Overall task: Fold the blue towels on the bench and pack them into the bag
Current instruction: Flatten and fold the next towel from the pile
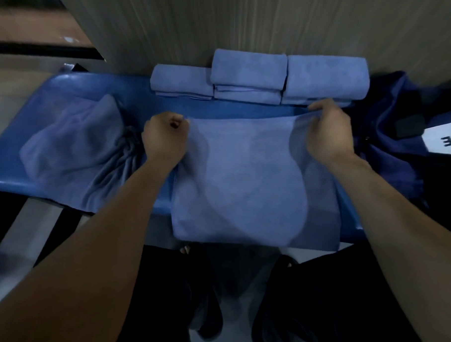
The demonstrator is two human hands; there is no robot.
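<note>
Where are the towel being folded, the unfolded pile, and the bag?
towel being folded (248, 175), head view, middle of its flat top layer.
unfolded pile (71, 149), head view, middle of the crumpled heap at the bench's left.
bag (399, 147), head view, dark blue fabric left of its white label.

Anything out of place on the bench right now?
Only the crumpled towel at the bench's left end, bunched and unfolded, unlike the three neat folded stacks along the wall.

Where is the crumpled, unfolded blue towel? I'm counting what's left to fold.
In the head view, the crumpled blue towel lies on the blue bench, left of the left hand.
</note>
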